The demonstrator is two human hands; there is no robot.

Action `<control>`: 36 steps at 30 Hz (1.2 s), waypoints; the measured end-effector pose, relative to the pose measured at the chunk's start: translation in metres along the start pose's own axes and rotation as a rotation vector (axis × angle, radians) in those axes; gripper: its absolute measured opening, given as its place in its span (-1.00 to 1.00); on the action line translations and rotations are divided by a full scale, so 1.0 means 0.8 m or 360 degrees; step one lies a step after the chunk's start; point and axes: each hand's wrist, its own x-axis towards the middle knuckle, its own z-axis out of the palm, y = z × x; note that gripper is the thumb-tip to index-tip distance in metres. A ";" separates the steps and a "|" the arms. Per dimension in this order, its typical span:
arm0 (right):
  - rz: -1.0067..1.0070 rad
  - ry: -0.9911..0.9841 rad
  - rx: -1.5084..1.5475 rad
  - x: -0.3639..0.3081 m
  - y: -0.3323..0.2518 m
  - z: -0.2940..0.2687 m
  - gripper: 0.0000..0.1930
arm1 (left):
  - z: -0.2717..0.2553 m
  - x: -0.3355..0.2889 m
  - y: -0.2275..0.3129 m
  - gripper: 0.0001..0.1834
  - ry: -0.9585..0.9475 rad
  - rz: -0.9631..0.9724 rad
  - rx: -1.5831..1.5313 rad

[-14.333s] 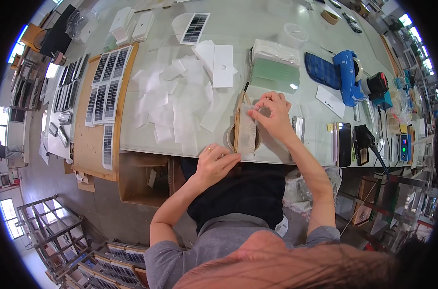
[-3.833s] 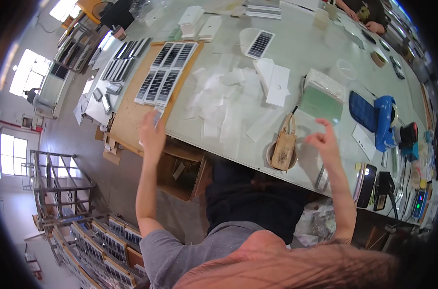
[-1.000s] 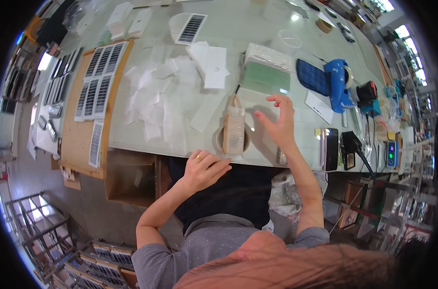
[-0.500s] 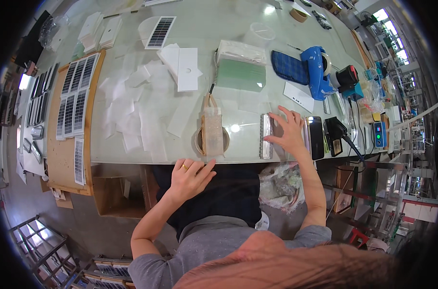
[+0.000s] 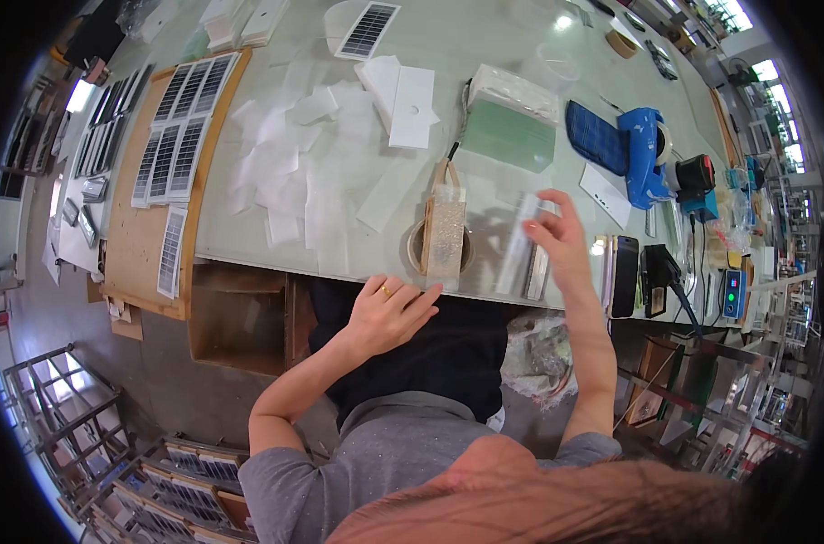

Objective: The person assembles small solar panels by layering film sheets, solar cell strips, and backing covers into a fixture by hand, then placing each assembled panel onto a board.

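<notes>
My right hand (image 5: 562, 240) pinches a pale, see-through strip (image 5: 513, 258) between thumb and fingers; motion blurs the strip, which tilts over the table. Just beside it, a narrow silvery bar (image 5: 538, 274) lies on the tabletop, partly covered by the hand. My left hand (image 5: 389, 313) rests at the table's front edge, fingers loosely stretched, holding nothing I can see. Beyond its fingertips, a flat wooden piece covered with clear textured film (image 5: 445, 245) lies across a round ring (image 5: 416, 247). A strap loop runs from the far end of that piece.
White sheets (image 5: 281, 172) spread over the left of the table, by a wooden board (image 5: 122, 263) bearing solar panels. Farther back are a green block (image 5: 507, 136), a blue pouch (image 5: 596, 136) and a blue tape dispenser (image 5: 646, 163). A phone (image 5: 623, 276) lies at right.
The right hand has closed on a pale strip and lifted it off the silvery bar. The left hand stays by the table edge. The whole view has shifted and turned slightly.
</notes>
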 end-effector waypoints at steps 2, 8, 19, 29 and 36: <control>0.0028 -0.0138 0.0043 0.019 0.003 0.049 -0.55 | -0.002 -0.004 0.000 -0.60 -0.0019 -0.0020 0.0027; 0.0109 -0.0326 -0.0063 0.046 0.015 0.091 -0.60 | -0.001 -0.001 0.003 -0.61 -0.0001 -0.0054 -0.0017; -0.0019 -0.0242 -0.0242 0.043 0.025 0.095 -0.60 | 0.001 -0.004 -0.002 -0.60 0.0005 -0.0011 0.0000; -0.0041 -0.0240 -0.0258 0.042 0.027 0.092 -0.60 | -0.001 -0.004 -0.002 -0.58 -0.0008 0.0007 0.0019; -0.0067 -0.0224 -0.0363 0.040 0.024 0.092 -0.62 | 0.001 -0.007 -0.005 -0.58 -0.0035 0.0055 0.0066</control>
